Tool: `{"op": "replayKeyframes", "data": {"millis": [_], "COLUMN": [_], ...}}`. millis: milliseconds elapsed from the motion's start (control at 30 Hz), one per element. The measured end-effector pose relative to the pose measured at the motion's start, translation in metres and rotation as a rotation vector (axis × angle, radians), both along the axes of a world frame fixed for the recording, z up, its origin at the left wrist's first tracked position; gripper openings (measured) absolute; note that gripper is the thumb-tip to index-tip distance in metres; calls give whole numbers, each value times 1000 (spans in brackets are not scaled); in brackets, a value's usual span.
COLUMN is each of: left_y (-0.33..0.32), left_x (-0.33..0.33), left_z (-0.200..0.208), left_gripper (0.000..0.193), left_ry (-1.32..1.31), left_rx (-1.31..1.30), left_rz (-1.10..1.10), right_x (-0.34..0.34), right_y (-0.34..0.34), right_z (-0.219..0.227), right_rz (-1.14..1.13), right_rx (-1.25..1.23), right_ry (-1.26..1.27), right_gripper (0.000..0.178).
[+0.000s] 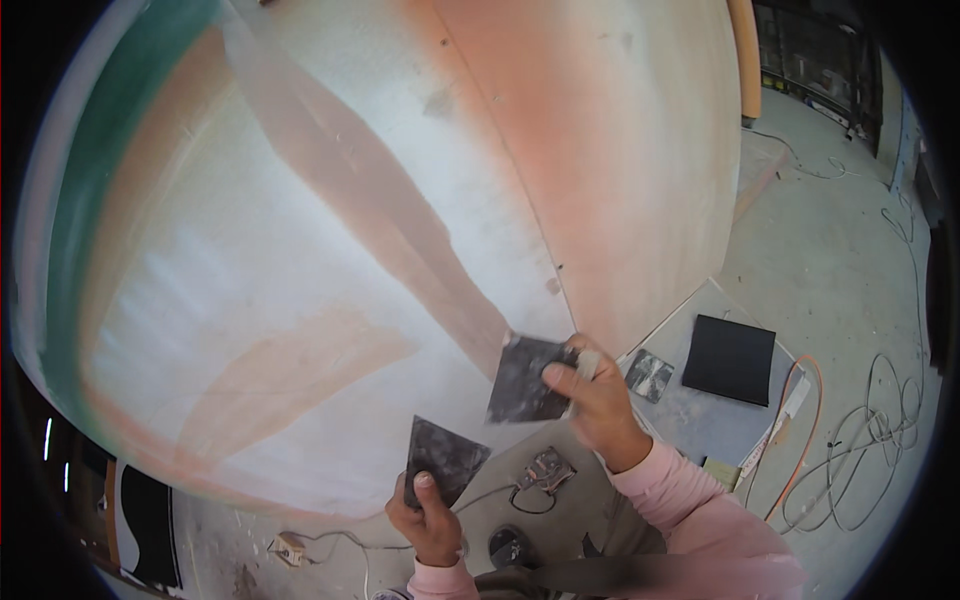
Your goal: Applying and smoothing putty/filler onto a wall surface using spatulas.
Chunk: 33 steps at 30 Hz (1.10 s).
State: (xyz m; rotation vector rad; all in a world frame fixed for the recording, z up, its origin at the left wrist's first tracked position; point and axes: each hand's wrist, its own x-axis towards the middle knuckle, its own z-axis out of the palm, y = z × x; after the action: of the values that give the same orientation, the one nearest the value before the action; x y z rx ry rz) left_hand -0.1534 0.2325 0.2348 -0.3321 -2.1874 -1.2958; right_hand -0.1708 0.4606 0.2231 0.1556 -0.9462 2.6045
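Note:
My left hand (425, 525) pinches a dark, dusty piece of sandpaper (445, 450), its thumb lying on the face and a corner pointing up. To the right and a little higher, my right hand (608, 410) grips another dark piece of sandpaper (525, 380), squarish and smeared with pale dust. The two pieces are apart. Behind them spreads a large curved panel (330, 250), whitish with orange, tan and green areas. A long brownish strip of filler (370, 190) runs down it towards the right-hand sandpaper. Whether that sandpaper touches the panel I cannot tell.
At right a dusty board (715, 430) bears a black sheet (730, 360) and a small worn piece (650, 375). Cables (870, 430) and an orange hose (815, 400) lie on the floor. Below stand a corded device (548, 470) and a small box with a cable (288, 548).

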Motion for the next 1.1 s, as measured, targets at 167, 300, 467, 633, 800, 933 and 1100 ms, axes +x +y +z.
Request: {"op": "replayKeyframes", "data": {"millis": [167,300,467,633,800,933,1100], "left_y": [-4,-1,-5,-10,-11,-8,-14], "left_x": [3,7,4,4,5,11,5], "left_z": [0,5,2,0,-1,4,-2], "left_gripper": [50,51,51,50,49,49,48], "left_ry": [4,4,41,18,38,23,28], "left_rx": [-31,-45,-8,-21,13,28,12], "left_rz": [-16,-43,-56,-50,-51,-24,-42], "right_x": [-6,-24,-70,-97,-118,-123,-133], "right_y": [41,71,92,93,93,93,92], "right_z": [54,106,159,191,183,175,173], "right_rz": [-178,-733,-1282,-1559,-1676,-1681,-1659], "right_rx": [29,745,1398,1547,1646,1699,1687], "right_ry": [161,315,507,513,434,376,339], "right_gripper": [18,31,44,45,46,48,51]}}
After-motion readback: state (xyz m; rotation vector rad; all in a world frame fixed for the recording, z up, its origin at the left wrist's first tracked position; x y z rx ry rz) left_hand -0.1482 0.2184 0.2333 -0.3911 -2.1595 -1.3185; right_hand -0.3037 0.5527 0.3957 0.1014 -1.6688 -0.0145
